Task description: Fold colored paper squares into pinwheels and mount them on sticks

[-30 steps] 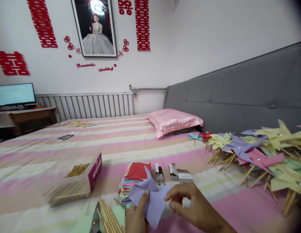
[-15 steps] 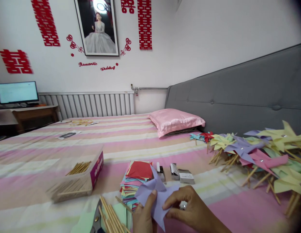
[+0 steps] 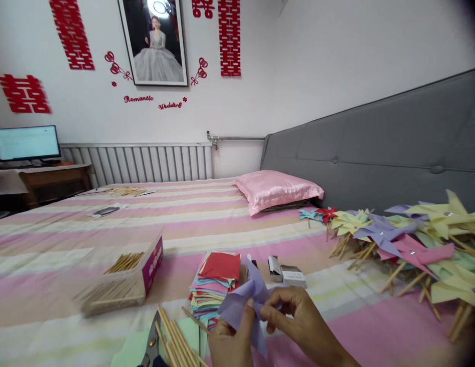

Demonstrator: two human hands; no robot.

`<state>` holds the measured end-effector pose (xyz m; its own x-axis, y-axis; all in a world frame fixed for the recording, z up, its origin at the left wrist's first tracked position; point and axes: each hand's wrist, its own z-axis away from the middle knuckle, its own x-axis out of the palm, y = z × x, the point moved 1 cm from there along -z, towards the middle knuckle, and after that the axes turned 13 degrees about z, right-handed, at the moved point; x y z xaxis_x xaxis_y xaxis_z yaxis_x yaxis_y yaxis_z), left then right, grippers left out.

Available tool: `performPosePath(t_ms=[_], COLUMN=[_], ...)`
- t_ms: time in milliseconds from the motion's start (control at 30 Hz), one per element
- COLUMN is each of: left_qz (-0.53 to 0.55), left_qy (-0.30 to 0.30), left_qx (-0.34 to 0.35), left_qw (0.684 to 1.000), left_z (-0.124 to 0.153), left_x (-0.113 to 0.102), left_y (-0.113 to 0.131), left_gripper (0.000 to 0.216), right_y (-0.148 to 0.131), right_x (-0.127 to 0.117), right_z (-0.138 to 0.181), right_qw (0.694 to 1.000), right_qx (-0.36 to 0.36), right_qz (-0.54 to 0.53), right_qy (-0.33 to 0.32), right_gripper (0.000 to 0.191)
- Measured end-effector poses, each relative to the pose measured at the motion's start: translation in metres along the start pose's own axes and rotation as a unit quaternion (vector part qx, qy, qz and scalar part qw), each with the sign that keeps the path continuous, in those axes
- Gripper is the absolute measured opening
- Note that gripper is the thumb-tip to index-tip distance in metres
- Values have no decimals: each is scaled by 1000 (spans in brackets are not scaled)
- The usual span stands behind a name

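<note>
1. Our left hand [image 3: 232, 344] is clamped on a purple, partly folded paper sheet [image 3: 237, 308], its thumb pressed near the middle. Our right hand [image 3: 294, 316] has thumb and fingers drawn together on the sheet's right side.
2. We hold that sheet low in view, just above the striped pink-and-cream bedsheet [image 3: 375, 329] and in front of a stack of multicoloured square papers [image 3: 210, 290].
3. We judge the step in hand to be bending a corner inward; the next move seems to call for a steady left thumb and a light right pinch, as thin paper may crease or slip.
4. One slim brown wooden stick [image 3: 195, 319] runs to our left hand; we cannot tell whether it is gripped.
5. Close by on our left lie a dark-handled metal cutting tool [image 3: 152, 346] and loose pale wooden sticks [image 3: 174, 339], which could crowd that hand.
6. Beyond the sheet sit small white cardboard boxes [image 3: 274, 268], one partly hidden by it; colourful paper pinwheels [image 3: 413, 252] stand well apart, right.
</note>
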<state>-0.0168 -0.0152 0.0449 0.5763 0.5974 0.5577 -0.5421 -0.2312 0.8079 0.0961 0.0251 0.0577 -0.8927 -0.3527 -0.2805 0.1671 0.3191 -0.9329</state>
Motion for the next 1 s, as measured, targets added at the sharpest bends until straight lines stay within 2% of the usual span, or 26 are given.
performPosePath(t_ms=[167,467,700,833,1000], left_qz=[-12,11,-39,-39,-108], left_qy=[-9,-44,-51,-39,0], left_qx=[39,42,56,59,63], left_qw=[999,998,996,997,992], left_z=[8,7,10,11,5], left_x=[7,7,10,10,2], left_y=[8,1,6,7,3], left_gripper=[14,12,12,8,15], right_y=[0,8,13,13,8], right_x=[3,5,4,4,9], right_z=[0,-2,-4,-3,-1], right_qw=[999,997,996,996,997], right_qx=[5,23,41,48,49], right_qz=[-45,-60,-51,-48,-39], right_qy=[9,40,57,53,46], right_gripper=[26,32,35,36,35])
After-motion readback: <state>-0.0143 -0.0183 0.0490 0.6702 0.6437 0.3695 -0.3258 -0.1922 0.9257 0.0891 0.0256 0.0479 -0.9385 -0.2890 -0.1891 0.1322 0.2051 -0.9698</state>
